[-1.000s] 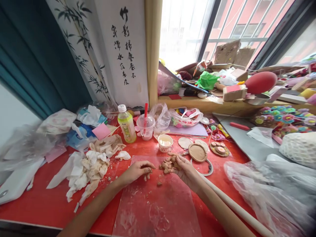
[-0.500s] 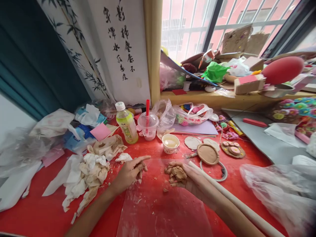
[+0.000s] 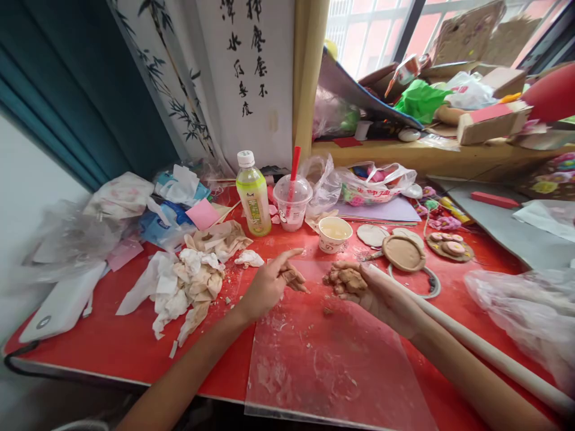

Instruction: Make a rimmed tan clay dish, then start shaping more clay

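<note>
My right hand (image 3: pixel 386 293) is turned palm up, its fingers wrapped round a lump of brown clay (image 3: pixel 351 280). My left hand (image 3: pixel 275 281) hovers a little to the left, apart from the clay. Its index finger points to the right and the other fingers are loosely bent, with nothing visible in them. Under both hands lies a clear plastic sheet (image 3: pixel 314 359) with clay smears and a small clay crumb (image 3: pixel 327 311). A long pale rolling pin (image 3: pixel 485 347) rests diagonally beneath my right forearm.
Behind the hands stand a paper bowl of liquid (image 3: pixel 333 248), a lidded cup with a red straw (image 3: pixel 291 209) and a drink bottle (image 3: pixel 254 206). A round clay dish (image 3: pixel 404 254) lies near a grey ring (image 3: pixel 431 293). Crumpled tissues (image 3: pixel 193 287) spread leftward; plastic bags (image 3: pixel 525 305) lie at right.
The camera view has turned down and to the left, showing the table's front edge. My left hand has shifted slightly; my right hand still holds the clay.
</note>
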Demonstrator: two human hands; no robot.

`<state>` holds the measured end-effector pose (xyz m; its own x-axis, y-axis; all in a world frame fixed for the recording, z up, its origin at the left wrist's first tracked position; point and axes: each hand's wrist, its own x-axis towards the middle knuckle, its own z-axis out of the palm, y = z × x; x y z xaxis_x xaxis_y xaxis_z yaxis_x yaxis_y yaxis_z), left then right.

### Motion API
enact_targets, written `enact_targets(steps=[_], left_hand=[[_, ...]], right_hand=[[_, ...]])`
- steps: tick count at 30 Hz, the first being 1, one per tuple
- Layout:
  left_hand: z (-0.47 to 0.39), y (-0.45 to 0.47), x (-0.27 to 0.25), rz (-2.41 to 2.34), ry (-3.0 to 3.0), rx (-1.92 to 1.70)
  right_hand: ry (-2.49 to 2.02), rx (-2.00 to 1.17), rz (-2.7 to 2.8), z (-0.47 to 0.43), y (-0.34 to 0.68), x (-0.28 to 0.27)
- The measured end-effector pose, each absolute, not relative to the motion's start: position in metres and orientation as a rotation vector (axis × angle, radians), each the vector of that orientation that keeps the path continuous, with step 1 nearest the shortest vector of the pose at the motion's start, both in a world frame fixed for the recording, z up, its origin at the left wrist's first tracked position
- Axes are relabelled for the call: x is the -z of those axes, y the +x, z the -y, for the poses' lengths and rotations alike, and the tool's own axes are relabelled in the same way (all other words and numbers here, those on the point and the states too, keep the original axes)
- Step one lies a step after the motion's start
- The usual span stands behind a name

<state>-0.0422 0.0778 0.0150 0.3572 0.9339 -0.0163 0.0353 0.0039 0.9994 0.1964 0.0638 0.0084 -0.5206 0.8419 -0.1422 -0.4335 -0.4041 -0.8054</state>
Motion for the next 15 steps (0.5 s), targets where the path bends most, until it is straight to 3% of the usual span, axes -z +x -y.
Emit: enact_targets(steps=[15], left_hand=[[-0.058, -0.033, -0.032, -0.755, 1.507, -0.906]], right_hand=[[-0.717, -1.878, 0.906, -0.07, 0.197, -0.004]])
